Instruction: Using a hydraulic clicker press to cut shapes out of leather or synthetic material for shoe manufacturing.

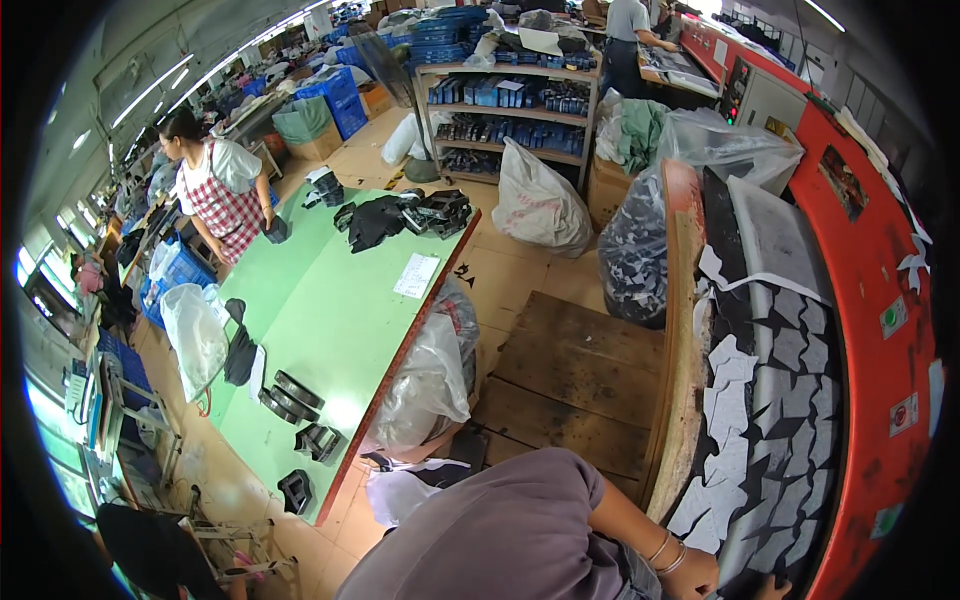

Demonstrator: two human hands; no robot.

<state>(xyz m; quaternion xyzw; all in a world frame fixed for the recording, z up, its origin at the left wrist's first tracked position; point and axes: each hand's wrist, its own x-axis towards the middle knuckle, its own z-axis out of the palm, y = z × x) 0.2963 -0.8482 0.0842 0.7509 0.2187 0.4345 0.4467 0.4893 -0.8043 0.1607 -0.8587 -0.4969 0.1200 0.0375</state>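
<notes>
My left hand [692,574], with bracelets at the wrist, reaches down to the near end of the red machine's bed. Its fingers are mostly hidden by the hand itself and the lower edge. Only a small part of my right hand [773,588] shows beside it, at the bottom edge of the view. Just beyond both hands lies a die-cut sheet [790,410] with light grey shapes and black gaps. White offcut scraps [725,440] run along the left of it. Whether either hand grips the sheet cannot be made out.
A red machine [860,400] rises at my right. A wooden platform [570,380] lies beyond my arm. The green table [300,330] holds metal cutting dies [290,397] and black pieces [380,220]. A person in a checked apron [225,200] stands behind it. Bags and a shelf [510,105] stand farther back.
</notes>
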